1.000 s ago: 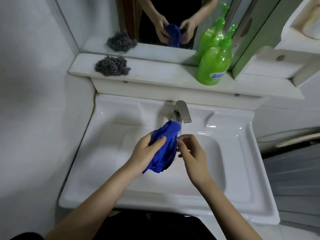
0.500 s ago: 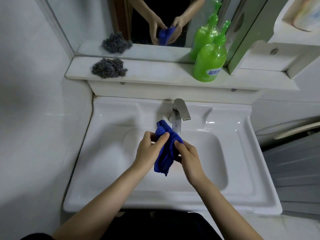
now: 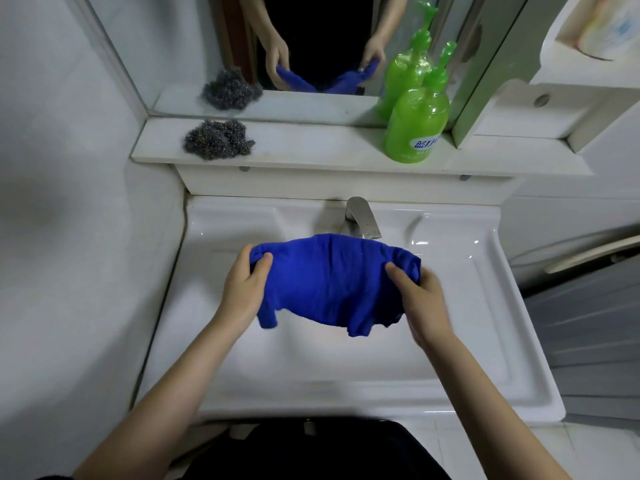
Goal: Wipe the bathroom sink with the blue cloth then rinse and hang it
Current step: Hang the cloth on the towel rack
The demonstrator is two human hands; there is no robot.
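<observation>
At the far left, a grey steel-wool scourer [image 3: 219, 139] lies on the white shelf [image 3: 311, 148] above the sink [image 3: 512, 341], and its reflection shows in the mirror [image 3: 180, 43] behind it. Below, over the left part of the basin, the left hand [image 3: 244, 285] grips the left end of the blue cloth [image 3: 332, 278]. The thumb is curled on top and the fingers are tucked under the bunched edge.

The cloth is stretched between the two hands and held in the air above the middle of the basin, not touching the porcelain. Its upper edge is pulled fairly straight, and its lower edge hangs in loose, uneven folds. Just behind the cloth's upper edge stands the metal tap [image 3: 362, 218], its spout pointing toward the person.

The right hand [image 3: 420, 299] pinches the right end of the cloth, with the thumb pressed on the near face and the fingers wrapped behind it. Further right on the shelf, a green pump bottle [image 3: 417, 123] with a blue-and-white label stands upright against the mirror. In the mirror, both hands are seen holding the cloth spread between them.
</observation>
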